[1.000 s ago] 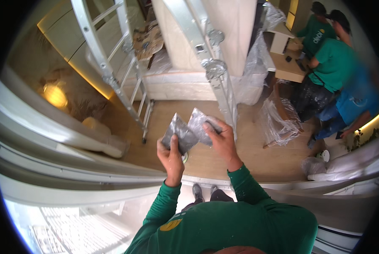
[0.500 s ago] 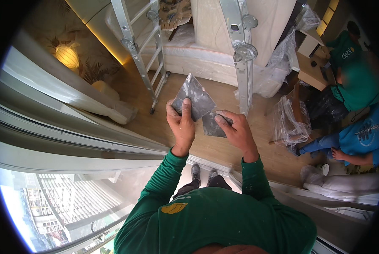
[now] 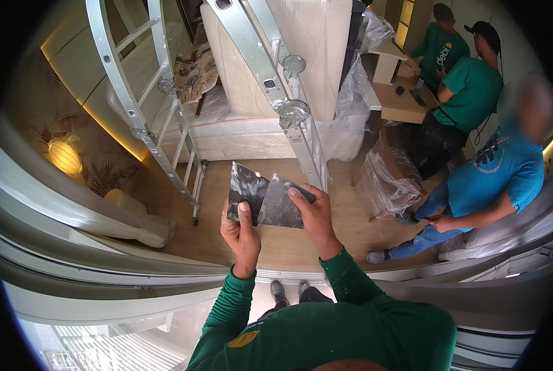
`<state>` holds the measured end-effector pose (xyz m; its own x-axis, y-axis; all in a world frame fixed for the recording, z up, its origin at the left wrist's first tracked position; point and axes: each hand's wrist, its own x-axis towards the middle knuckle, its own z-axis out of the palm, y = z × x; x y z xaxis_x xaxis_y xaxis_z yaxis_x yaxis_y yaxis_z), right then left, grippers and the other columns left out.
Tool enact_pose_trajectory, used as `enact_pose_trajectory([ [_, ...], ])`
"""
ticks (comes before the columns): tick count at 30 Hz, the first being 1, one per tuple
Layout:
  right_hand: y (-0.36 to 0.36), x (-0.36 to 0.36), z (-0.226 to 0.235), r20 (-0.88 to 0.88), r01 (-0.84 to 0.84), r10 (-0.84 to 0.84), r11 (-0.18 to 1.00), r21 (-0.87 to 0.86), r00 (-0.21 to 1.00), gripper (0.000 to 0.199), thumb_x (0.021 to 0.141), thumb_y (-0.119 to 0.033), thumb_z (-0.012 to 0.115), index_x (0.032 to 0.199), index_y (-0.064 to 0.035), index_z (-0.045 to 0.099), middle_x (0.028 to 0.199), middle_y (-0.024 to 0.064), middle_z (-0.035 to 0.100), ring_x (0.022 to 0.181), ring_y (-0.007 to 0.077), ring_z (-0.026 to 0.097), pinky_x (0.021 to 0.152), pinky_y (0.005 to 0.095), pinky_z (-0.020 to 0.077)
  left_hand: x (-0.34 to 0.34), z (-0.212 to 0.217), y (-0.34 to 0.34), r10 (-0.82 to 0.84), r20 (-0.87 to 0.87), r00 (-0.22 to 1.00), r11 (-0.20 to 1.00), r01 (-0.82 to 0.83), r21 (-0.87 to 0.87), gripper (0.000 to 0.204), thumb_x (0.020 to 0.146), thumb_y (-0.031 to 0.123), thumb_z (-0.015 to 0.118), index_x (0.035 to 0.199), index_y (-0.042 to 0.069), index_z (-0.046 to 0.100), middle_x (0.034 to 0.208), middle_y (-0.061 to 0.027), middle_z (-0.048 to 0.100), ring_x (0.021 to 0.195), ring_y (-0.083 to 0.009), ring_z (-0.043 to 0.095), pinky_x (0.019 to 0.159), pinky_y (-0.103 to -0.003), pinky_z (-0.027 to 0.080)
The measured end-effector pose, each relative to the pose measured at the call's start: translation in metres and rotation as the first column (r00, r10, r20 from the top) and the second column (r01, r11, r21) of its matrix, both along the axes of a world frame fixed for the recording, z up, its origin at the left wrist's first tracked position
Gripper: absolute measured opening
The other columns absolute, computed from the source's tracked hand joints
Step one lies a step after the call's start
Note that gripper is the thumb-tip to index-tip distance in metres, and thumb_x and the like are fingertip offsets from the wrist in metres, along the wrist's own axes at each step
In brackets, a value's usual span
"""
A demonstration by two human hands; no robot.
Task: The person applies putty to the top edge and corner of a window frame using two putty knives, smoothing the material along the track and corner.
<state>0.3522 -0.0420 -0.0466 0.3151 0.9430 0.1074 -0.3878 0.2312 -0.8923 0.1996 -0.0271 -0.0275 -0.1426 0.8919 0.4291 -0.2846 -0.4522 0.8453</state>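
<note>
My left hand (image 3: 242, 241) grips a flat, dark grey squarish plate (image 3: 245, 187) smeared with white, its thumb on the face and one corner pointing up. My right hand (image 3: 318, 221) pinches a second thin grey plate (image 3: 279, 203), thumb on top and fingers behind. Both plates are held side by side in front of me, the right one's edge against or just over the left one's. Whether they are scraper blades or some other sheet I cannot tell. My fingers look dusty.
An aluminium folding ladder (image 3: 179, 111) stands ahead, its other leg (image 3: 292, 114) nearer the middle. Behind it is a plastic-wrapped mattress (image 3: 239, 139). A wrapped chair (image 3: 388, 179), a seated person in blue (image 3: 499, 176) and two people in green (image 3: 471, 93) are at the right. A glowing lamp (image 3: 64, 156) stands left.
My view has swung to the right and up. The two plates have come together side by side, the left one turned and the right one raised. The person in blue now shows more fully.
</note>
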Motion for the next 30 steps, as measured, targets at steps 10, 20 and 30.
enact_pose_trajectory([
  [10,-0.012,0.008,0.013,0.0,0.108,-0.108,0.993,-0.047,0.994,0.018,0.096,-0.019,0.075,0.096,-0.0002,0.074,0.085,-0.0026,0.07,0.075,0.0036,0.059,0.067,0.0207,0.0464,-0.017,0.02,-0.016,-0.167,-0.623,0.764,0.986,0.13,-0.104,0.031,0.107,0.019,0.055,0.123,-0.006,0.065,0.09,-0.0199,0.072,0.081,-0.0245,0.07,0.076,-0.033,0.053],
  [20,-0.001,0.026,0.01,0.049,0.124,-0.124,0.992,-0.003,0.991,0.021,0.096,-0.018,0.074,0.103,0.0011,0.075,0.089,-0.0018,0.071,0.079,0.0043,0.06,0.07,0.0224,0.0489,-0.055,0.004,-0.013,0.035,-0.021,0.999,0.972,-0.039,-0.23,0.038,0.105,0.026,0.059,0.121,-0.008,0.062,0.104,-0.0094,0.069,0.091,-0.0145,0.063,0.084,-0.029,0.051],
  [30,-0.01,0.002,0.018,0.54,-0.106,0.084,0.994,0.008,0.838,0.03,0.097,-0.023,0.072,0.109,0.0043,0.072,0.088,0.0159,0.075,0.072,0.0125,0.064,0.066,0.0309,0.0528,-0.027,-0.012,-0.014,0.074,-0.159,0.985,0.965,-0.11,-0.237,0.034,0.106,0.025,0.057,0.114,-0.008,0.061,0.101,-0.0092,0.066,0.089,-0.0135,0.058,0.082,-0.029,0.049],
])
